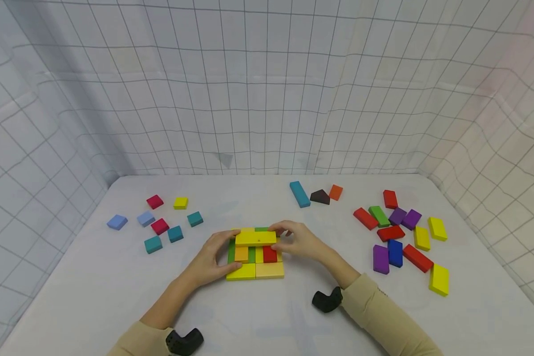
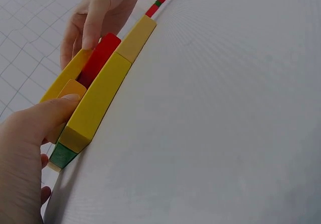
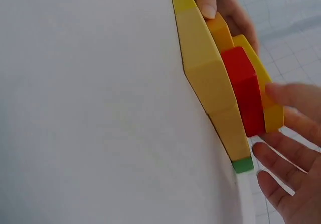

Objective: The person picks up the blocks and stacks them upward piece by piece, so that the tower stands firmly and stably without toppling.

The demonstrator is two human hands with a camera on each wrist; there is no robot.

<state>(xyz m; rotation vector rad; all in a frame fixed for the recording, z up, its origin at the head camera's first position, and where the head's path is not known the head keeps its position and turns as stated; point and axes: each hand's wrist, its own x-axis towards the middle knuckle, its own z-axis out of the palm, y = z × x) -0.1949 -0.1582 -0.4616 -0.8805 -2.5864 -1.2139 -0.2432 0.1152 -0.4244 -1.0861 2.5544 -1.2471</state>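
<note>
In the head view, a flat layer of wooden blocks lies on the table, with a yellow block and a pale yellow block along its near edge. An orange block and a red block rest on top. Behind these is a long yellow block, whose right end my right hand pinches between thumb and fingers. My left hand grips the stack from the left, its thumb against the orange block and its fingers reaching round the far side, partly hidden.
Left on the table are small blocks, among them a teal block and a crimson block. A blue bar and a dark angular block lie behind. Several coloured blocks, including a purple one, spread out at right.
</note>
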